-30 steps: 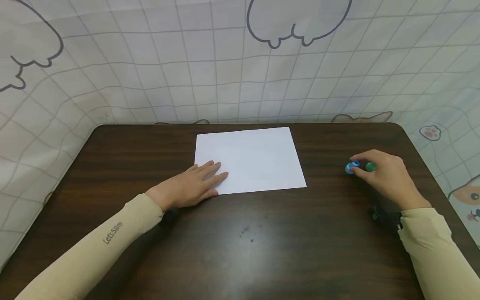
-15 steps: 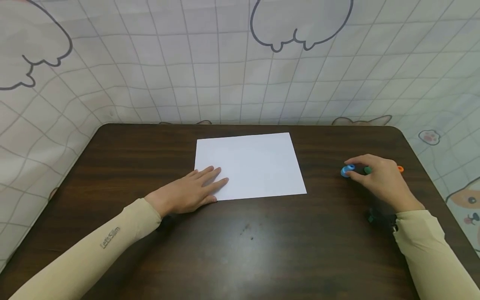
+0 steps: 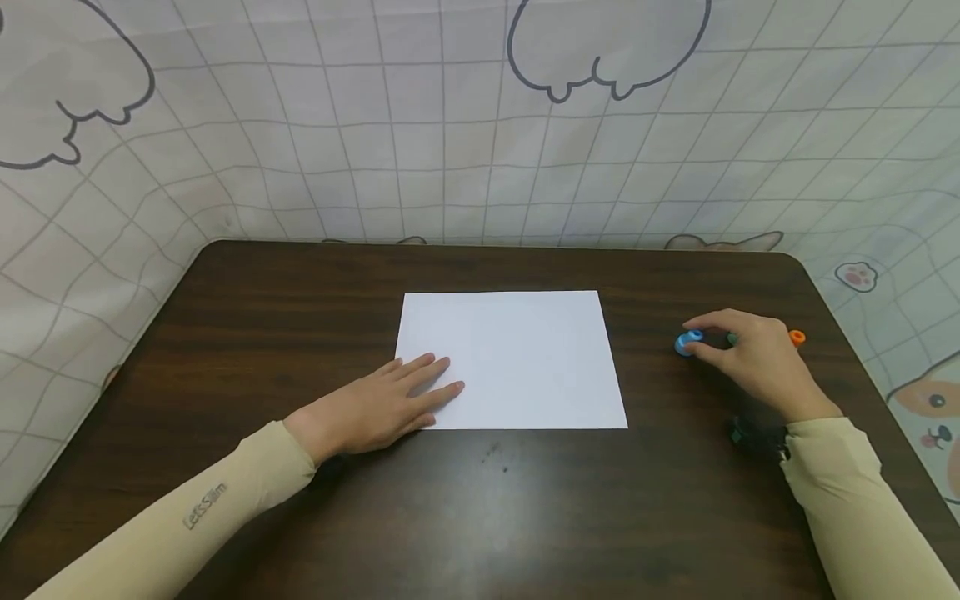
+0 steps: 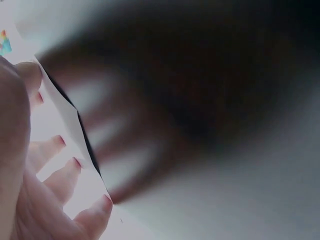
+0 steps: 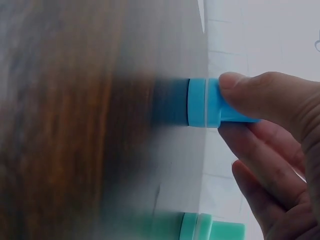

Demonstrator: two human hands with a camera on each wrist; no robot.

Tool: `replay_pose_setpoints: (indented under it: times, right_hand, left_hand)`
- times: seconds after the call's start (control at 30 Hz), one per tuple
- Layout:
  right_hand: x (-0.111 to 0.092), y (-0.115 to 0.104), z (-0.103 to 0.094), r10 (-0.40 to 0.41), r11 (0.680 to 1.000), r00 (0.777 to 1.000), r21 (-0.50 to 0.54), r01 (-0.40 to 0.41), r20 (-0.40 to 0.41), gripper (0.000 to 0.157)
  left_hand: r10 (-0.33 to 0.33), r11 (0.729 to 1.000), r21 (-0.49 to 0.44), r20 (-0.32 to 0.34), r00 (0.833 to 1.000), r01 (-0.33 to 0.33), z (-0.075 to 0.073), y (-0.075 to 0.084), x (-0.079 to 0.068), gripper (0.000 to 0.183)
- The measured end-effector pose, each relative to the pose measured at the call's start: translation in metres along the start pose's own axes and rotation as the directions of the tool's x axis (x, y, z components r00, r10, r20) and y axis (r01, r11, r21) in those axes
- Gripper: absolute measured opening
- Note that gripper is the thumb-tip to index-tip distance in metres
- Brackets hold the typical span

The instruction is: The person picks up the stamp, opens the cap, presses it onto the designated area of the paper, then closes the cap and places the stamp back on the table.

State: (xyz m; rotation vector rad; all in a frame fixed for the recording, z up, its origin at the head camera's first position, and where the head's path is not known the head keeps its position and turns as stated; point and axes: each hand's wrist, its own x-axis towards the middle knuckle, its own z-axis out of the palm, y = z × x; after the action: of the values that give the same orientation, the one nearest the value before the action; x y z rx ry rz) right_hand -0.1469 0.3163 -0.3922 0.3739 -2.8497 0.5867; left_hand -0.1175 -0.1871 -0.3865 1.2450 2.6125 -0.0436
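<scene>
Sheet (image 3: 525, 358) slides lower and squares up; right hand (image 3: 765, 358) stays at the blue cylinder (image 3: 684, 345)

Against the frame from a second ago, the sheet has come down the picture and a little rightward, and its slant is gone: its upper and lower edges now run almost level, close to parallel with the far edge of the table (image 3: 300, 283). It lies at the centre of the frame, its lower-left corner covered by the left hand (image 3: 382, 400), whose fingers rest straight and spread on the white surface. My reading is that this hand did the shifting and the positioning is nearly settled.

At the right of the frame, the blue cylinder has edged slightly leftward with the right hand. Thumb and finger pinch its narrow upper part; its wide end faces the tabletop and seems to rest there (though the blurred reflection makes contact hard to swear to). A green cylinder (image 5: 225, 231) stands just beside it, and an orange piece (image 3: 797, 337), hidden a second ago, now shows right of the hand. For the work, I judge, the sheet is becoming ready while the blue cylinder, though gripped, remains well apart from it.
</scene>
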Motion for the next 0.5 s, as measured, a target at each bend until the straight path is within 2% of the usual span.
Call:
replay_pose_setpoints:
  times: [0.2, 0.33, 0.5]
  right_hand:
    - [0.000, -0.005, -0.002, -0.009, 1.000, 1.000, -0.002, 0.009, -0.019, 0.030]
    - [0.000, -0.009, -0.003, 0.002, 1.000, 0.999, 0.031, -0.001, -0.034, 0.030]
    - [0.002, -0.017, -0.002, -0.013, 0.996, 0.995, 0.084, 0.022, -0.100, 0.030]
  left_hand:
    - [0.016, 0.998, 0.057, -0.026, 1.000, -0.015, 0.003, 0.013, -0.007, 0.058]
    - [0.008, 0.998, 0.059, -0.034, 0.999, -0.006, 0.006, 0.022, -0.012, 0.058]
    - [0.013, 0.998, 0.063, -0.061, 0.998, -0.009, 0.010, 0.031, -0.017, 0.058]
